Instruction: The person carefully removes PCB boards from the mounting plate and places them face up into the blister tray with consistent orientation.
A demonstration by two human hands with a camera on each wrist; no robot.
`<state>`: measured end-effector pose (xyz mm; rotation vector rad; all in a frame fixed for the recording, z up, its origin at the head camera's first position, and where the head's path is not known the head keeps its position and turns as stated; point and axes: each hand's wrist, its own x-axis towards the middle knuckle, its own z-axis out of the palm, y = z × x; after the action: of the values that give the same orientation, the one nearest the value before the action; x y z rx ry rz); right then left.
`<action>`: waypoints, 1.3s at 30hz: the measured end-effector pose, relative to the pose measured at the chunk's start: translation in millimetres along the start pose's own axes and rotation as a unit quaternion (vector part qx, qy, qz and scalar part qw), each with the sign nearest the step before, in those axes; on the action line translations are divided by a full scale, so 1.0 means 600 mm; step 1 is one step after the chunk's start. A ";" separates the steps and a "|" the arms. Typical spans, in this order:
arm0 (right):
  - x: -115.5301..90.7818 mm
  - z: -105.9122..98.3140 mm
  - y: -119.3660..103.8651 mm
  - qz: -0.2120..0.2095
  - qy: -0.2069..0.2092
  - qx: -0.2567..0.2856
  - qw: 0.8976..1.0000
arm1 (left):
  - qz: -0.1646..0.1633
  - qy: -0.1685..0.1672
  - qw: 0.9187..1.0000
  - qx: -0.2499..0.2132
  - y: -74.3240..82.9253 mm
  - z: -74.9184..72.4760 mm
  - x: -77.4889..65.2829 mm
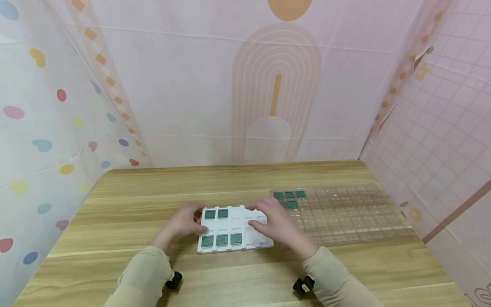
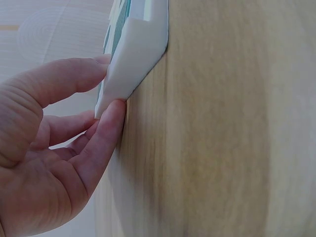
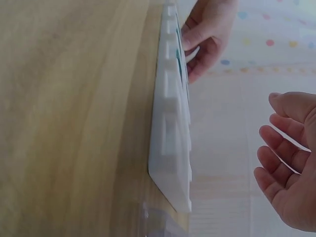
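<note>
A white foam-like tray (image 1: 239, 224) with shallow pockets lies on the table. Small green square chips (image 1: 221, 240) fill three pockets of its front row and two of its back row, all toward the left. My left hand (image 1: 186, 221) pinches the tray's left end; the left wrist view has the thumb on top of the white tray (image 2: 136, 54) and a finger against its lower edge. Above the tray's right part hovers my right hand (image 1: 274, 221). In the right wrist view, the right hand's loosely bent fingers (image 3: 276, 143) hold nothing and stand apart from the tray.
To the right lies a wide clear plastic tray (image 1: 345, 217) with many small compartments. Several more green chips (image 1: 289, 195) sit in its back left corner, partly behind my right hand. Patterned cloth (image 1: 184, 94) hangs behind and beside the wooden table (image 1: 238, 281).
</note>
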<state>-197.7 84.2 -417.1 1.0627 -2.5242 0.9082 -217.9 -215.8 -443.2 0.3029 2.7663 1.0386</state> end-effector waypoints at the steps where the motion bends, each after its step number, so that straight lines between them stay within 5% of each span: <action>1: 0.000 0.002 -0.002 0.000 -0.008 -0.002 1.000 | 0.000 0.000 1.000 0.000 -0.001 0.000 0.000; 13: 0.004 0.020 -0.014 -0.034 -0.058 -0.035 0.997 | 0.000 0.002 1.000 -0.007 0.000 -0.001 -0.001; 26: 0.012 0.033 -0.016 -0.001 -0.146 -0.070 0.987 | 0.001 0.001 1.000 -0.014 -0.003 0.001 0.000; 39: 0.022 0.047 -0.029 -0.014 -0.177 -0.140 0.974 | 0.001 0.001 1.000 -0.018 -0.002 0.002 0.000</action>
<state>-194.3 49.8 -425.3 1.2535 -2.8004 0.3571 -217.8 -216.3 -444.9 0.3001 2.7468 1.0887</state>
